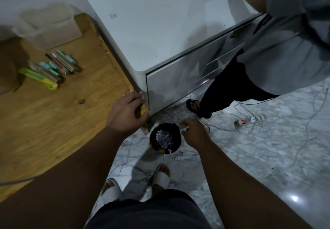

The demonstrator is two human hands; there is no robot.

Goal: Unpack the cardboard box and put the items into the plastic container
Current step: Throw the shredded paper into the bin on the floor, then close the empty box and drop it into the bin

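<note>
My left hand (127, 111) lies palm down on the near corner of the wooden table (59, 114), its fingers bent over the edge with no item visible in it. My right hand (193, 133) hovers with spread fingers just right of a black bin (165, 137) on the floor, which holds white shredded paper. The clear plastic container (51, 25) stands at the back of the table. In front of it lie several flat packs (53, 68) in teal, green and yellow. A brown cardboard box (9, 64) shows at the far left edge.
A white drawer cabinet (160, 29) stands against the table's right side. Another person in a grey shirt and black trousers (232, 89) stands by it. A power strip (250, 120) and loose cables lie on the marble floor. My feet are in white sandals (160, 177).
</note>
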